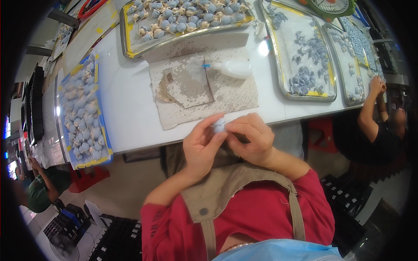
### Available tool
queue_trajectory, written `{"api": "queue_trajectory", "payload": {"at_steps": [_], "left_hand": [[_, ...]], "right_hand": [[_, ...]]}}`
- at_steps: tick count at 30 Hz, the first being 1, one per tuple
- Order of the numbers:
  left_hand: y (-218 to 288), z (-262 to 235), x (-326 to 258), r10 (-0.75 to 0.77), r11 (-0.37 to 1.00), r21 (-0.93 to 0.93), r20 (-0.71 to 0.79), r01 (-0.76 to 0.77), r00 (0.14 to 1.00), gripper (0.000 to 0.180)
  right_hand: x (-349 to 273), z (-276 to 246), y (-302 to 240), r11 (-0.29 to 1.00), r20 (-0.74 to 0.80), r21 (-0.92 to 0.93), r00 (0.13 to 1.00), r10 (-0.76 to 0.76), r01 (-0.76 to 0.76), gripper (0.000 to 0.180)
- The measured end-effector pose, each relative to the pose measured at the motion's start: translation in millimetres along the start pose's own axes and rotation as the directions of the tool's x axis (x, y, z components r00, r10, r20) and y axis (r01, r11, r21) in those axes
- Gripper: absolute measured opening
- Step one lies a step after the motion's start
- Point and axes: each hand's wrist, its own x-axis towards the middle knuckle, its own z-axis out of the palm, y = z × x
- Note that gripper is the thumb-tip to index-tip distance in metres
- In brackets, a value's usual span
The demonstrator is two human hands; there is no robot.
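Observation:
In front of my chest, at the table's near edge, a small rounded grey-blue piece is held up between both hands. My left hand grips it between thumb and fingers from the left. From the right, the fingertips of my right hand pinch at its side. Fingers cover much of the piece, so its full shape is hidden. Just beyond my hands lies a stained sheet of cardboard. On it rests a white squeeze bottle with a blue tip, lying on its side.
A metal tray of round grey-blue and cream pieces stands at the back. To the left, a blue-edged tray holds similar pieces. Thin curved grey-blue parts lie in a long tray at right. A green fan stands behind; co-workers sit at both sides.

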Motion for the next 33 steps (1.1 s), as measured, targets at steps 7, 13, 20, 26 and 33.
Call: {"api": "queue_trajectory", "payload": {"at_steps": [7, 13, 20, 26, 33], "left_hand": [[-1, 1, -2, 0.017, 1.000, -0.001, -0.015, -0.017, 1.000, 0.039], [-1, -3, -2, 0.036, 0.992, 0.125, -0.011, -0.034, 0.999, 0.038], [2, -8, -5, 0.109, 0.916, 0.386, 0.025, -0.110, 0.994, 0.033], [4, -8, -1, 0.197, 0.903, 0.377, 0.061, -0.205, 0.979, 0.030], [16, -2, 4, 0.034, 0.989, -0.145, 0.114, -0.017, 0.993, 0.036]], "right_hand": [[-4, 1, -6, 0.992, 0.012, 0.034, 0.992, 0.124, -0.124, 0.035], [-2, -4, -3, 1.000, 0.018, 0.007, 1.000, 0.020, -0.020, 0.032], [7, -11, -12, 0.997, 0.027, -0.074, 0.999, -0.033, 0.035, 0.030], [13, -10, -2, 0.991, 0.032, -0.011, 0.991, -0.129, 0.130, 0.023], [16, -7, 3, 0.790, 0.170, 0.549, 0.962, 0.214, -0.273, 0.041]]}}
